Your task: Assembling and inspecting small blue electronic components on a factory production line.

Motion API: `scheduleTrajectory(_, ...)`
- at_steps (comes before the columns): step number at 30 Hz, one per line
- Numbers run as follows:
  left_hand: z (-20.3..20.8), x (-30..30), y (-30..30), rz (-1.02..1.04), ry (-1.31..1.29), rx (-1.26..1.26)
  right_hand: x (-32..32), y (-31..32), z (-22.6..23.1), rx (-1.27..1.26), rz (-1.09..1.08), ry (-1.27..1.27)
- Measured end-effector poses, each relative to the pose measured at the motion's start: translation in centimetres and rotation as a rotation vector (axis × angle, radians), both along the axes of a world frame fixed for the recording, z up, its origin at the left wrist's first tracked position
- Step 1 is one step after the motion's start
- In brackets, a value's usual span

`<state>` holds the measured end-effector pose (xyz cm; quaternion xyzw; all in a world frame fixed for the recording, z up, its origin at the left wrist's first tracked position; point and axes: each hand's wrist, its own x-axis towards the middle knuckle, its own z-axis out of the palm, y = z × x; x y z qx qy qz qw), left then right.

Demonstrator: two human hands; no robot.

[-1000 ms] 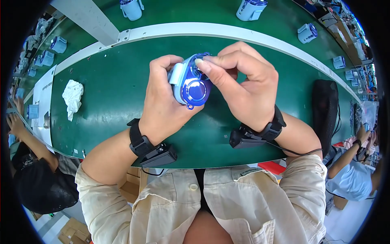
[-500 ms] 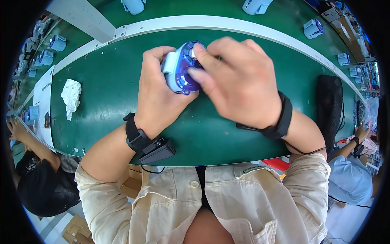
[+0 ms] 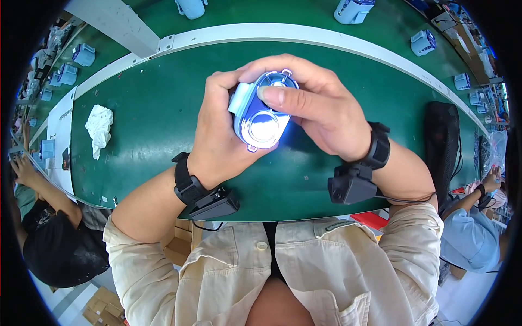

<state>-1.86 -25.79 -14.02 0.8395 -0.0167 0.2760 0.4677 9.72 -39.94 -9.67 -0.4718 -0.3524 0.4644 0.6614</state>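
Note:
A light blue and dark blue handheld lamp point(image 3: 262, 128) is raised above the green workbench, its end face toward me. The round light on that face glows bright white. Around the lamp's left side and underside wraps my left hand point(image 3: 216, 125). My right hand point(image 3: 331, 106) curls over its far and right sides, with the thumb pressed on the dark blue end just beyond the light. A small metal loop shows at each end of the face. The thumb hides part of the face, and fingers cover most of the body.
A crumpled white tissue point(image 3: 99, 130) lies on the green workbench point(image 3: 157, 117) at left. A black mesh pouch point(image 3: 441, 146) with a cord is at right. Beyond the white rail point(image 3: 261, 32) stand several similar blue devices point(image 3: 353, 10). Co-workers point(image 3: 470, 233) sit on both sides.
The lamp has turned its end face toward me and its light is now shining. My right fingers have moved around its far side, with the thumb on the face.

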Motion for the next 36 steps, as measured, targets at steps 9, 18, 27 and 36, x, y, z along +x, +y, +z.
scheduleTrajectory(9, 0.2, -0.5, 0.3, -0.050, 0.067, 0.032, -0.1, 0.0, 0.4, 0.041, 0.003, 0.055)
scheduleTrajectory(18, 0.1, -0.2, 0.1, -0.032, 0.022, -0.045, -1.1, 0.2, -1.3, 0.089, -0.143, -0.250)
scheduleTrajectory(27, 0.7, 0.6, 0.3, 0.017, 0.129, -0.036, -0.4, 1.1, -0.8, 0.008, -0.137, 0.063)
scheduleTrajectory(36, 0.1, 0.3, 0.3, 0.063, -0.040, 0.100, 15.8, 5.7, -0.9, -0.156, -0.628, -0.598)
